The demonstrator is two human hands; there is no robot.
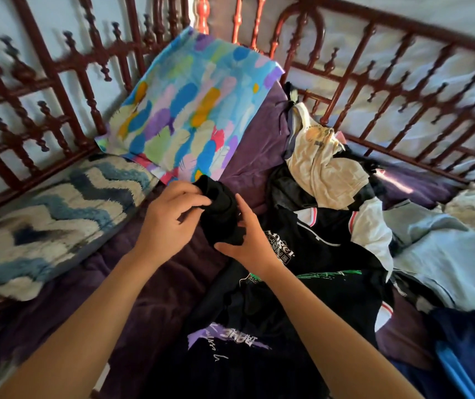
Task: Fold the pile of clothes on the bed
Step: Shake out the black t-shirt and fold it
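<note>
Head view: both forearms reach forward over the bed, and the two grips meet on one small black garment.
Left grip (172,217): narrow, its fingers curled round the bunched upper end of the black garment (221,214) and holding it.
Right grip (250,240): thumb against the garment's right side, fingers under its lower edge, holding it too.
Black garment: crumpled between the two grips; whether it clears the bedspread cannot be told.
Pile of clothes (345,231): starts just right of the right grip and spreads well to the right.
Pile, detail: black printed shirts (302,286) lie under the right forearm. A cream shirt (325,168) lies on top, beyond the right grip, and a pale blue garment (446,254) lies farther right.
Open room: a stretch of purple bedspread (158,283) runs left of and nearer than the left grip.
Left edge: a blue zigzag cushion (51,223) lies well left of the left grip, along the rail.
Far edge: a feather-print pillow (190,110) leans just beyond both grips, its lower edge near the garment's top.
Boundary: the red-brown bed rail (374,82) closes the far side behind pillow and pile.
</note>
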